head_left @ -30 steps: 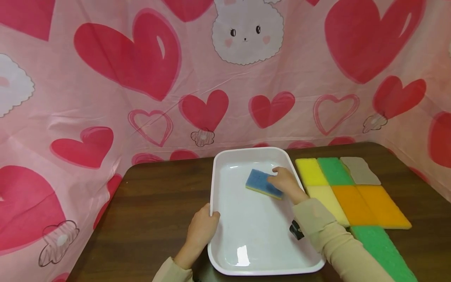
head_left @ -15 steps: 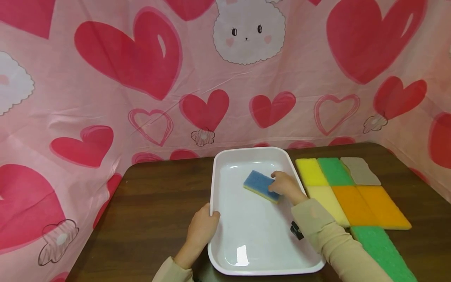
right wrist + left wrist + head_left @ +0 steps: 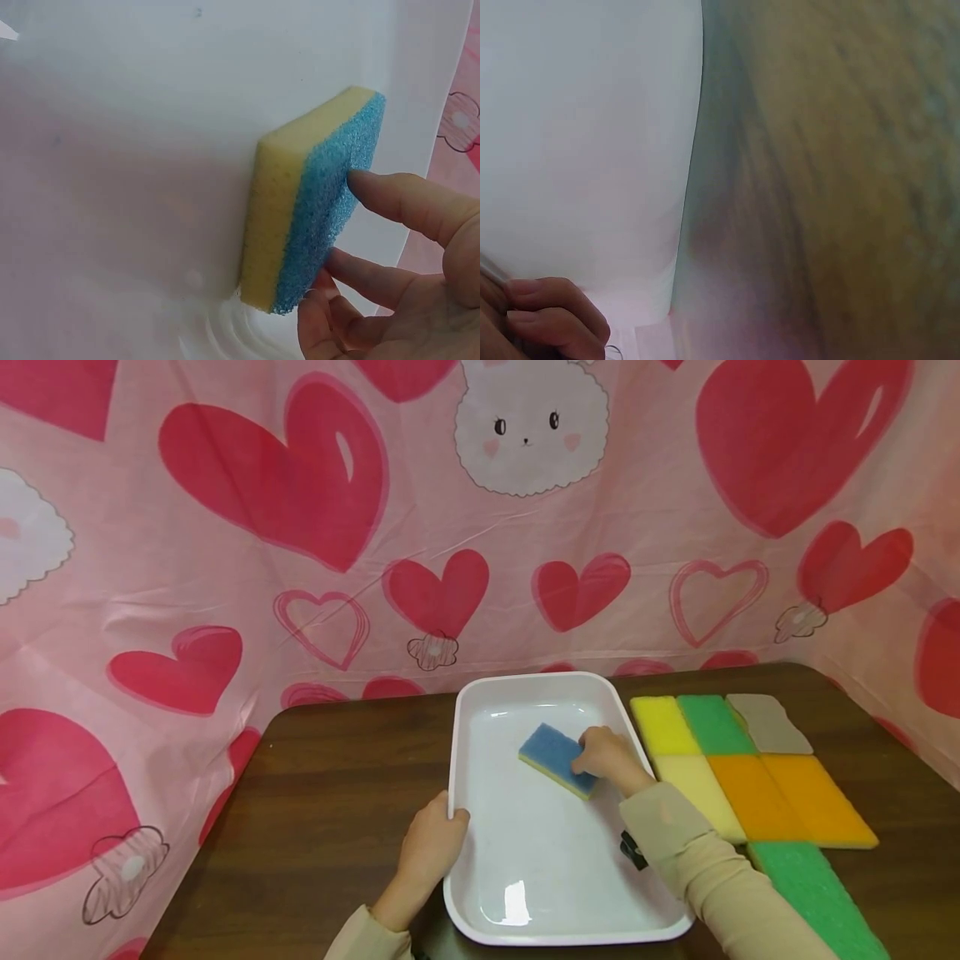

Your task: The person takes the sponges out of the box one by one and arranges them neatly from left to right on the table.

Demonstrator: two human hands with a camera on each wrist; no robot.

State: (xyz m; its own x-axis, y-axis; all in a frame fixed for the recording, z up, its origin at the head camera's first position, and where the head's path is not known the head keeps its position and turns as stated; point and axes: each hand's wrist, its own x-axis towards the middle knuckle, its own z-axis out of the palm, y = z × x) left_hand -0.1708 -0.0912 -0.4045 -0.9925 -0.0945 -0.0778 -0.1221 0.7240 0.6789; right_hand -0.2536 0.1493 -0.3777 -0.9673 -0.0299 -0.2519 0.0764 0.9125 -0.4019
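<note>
In the head view a white tray (image 3: 536, 852) lies lengthwise on the table. My left hand (image 3: 432, 839) grips its left rim, thumb over the edge; in the left wrist view curled fingers (image 3: 559, 319) show at the rim. Inside the tray, toward the far right, a sponge (image 3: 550, 752) lies slanted, blue scouring side up and yellow foam below. My right hand (image 3: 611, 757) holds the sponge at its right end. In the right wrist view the thumb (image 3: 409, 199) touches the blue face, with the other fingers bent at the sponge's edge.
Right of the tray lie flat pads: yellow (image 3: 663, 725), green (image 3: 716, 725), grey (image 3: 771, 724), pale yellow (image 3: 697, 793), orange (image 3: 795, 797) and a nearer green one (image 3: 813, 889). Behind the dark wooden table (image 3: 337, 777) hangs a pink heart-print cloth (image 3: 337, 527).
The sponge has slid slightly left and nearer and turned a little, its right end swinging toward me. My right hand has moved with it. The left hand stays on the rim.
</note>
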